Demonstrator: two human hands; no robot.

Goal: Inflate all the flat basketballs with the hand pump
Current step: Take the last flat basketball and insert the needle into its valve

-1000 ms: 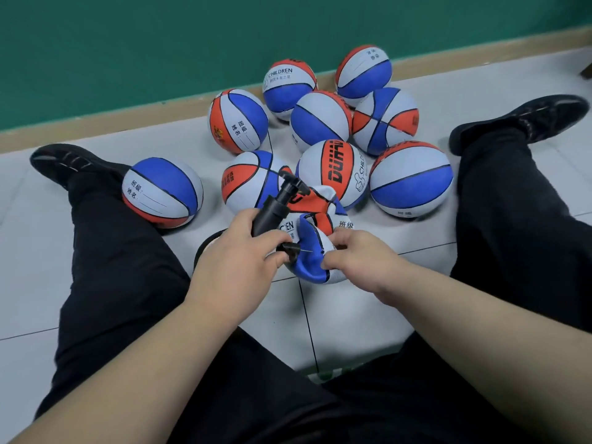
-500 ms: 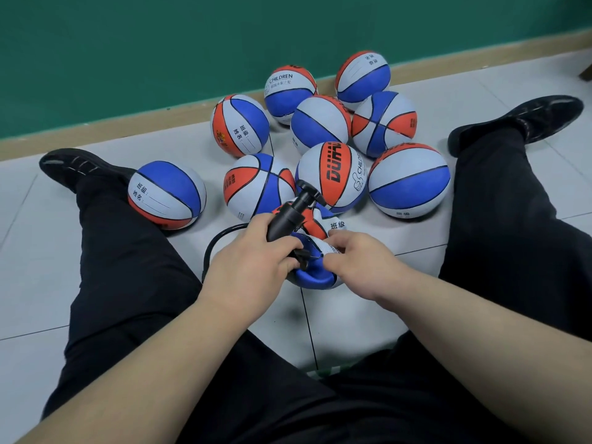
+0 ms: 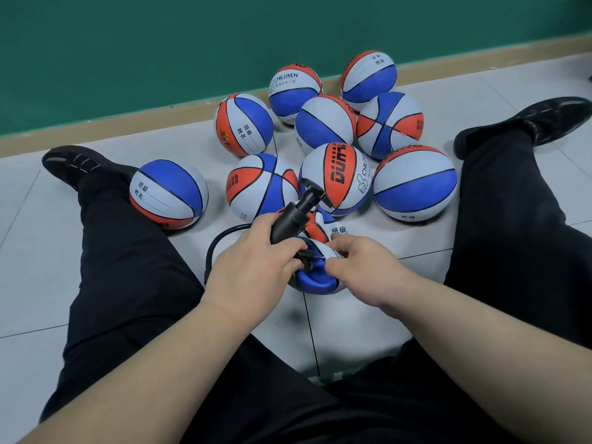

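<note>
Left hand point(image 3: 256, 264) tight around pump point(image 3: 293, 216), right hand point(image 3: 358, 264) (apparently in a pinch) on flat basketball point(image 3: 315, 282)

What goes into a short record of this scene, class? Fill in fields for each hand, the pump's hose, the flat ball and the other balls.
Left hand: grips the black hand pump by its barrel
Right hand: pinches the flat basketball close to the left hand
Flat basketball: crumpled, on the tiled floor between the legs
Hose: loops out left of the left hand
Round basketballs: nine, beyond the hands, untouched
</note>
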